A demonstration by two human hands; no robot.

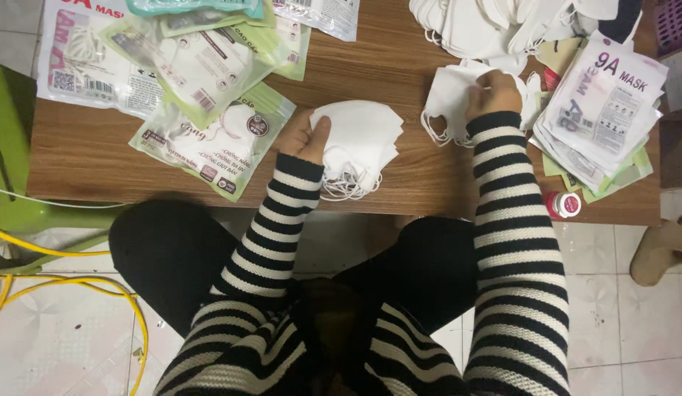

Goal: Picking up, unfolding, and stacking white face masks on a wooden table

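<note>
Head view: the left hand (pixel 306 137) grips a stack of folded white masks (pixel 359 143) fanning rightward from its thumb on the wooden table (pixel 84 154). The right hand (pixel 493 94), fingers closed, pinches a single white mask (pixel 447 99) just beside the stack.

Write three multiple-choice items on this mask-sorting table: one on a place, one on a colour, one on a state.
1. Where does the small red-capped bottle stand?
A. at the table's near right edge
B. on the green chair
C. under the left hand

2. What colour are the face masks in the stack?
A. blue
B. white
C. black

3. What is the left hand doing?
A. resting flat on the bare wooden table
B. gripping the stack of masks
C. hanging below the table

Answers: 1 A, it sits by the mask packets at the near edge. 2 B, all are white. 3 B, thumb pressed on the stack, while the right hand pinches another mask.
</note>
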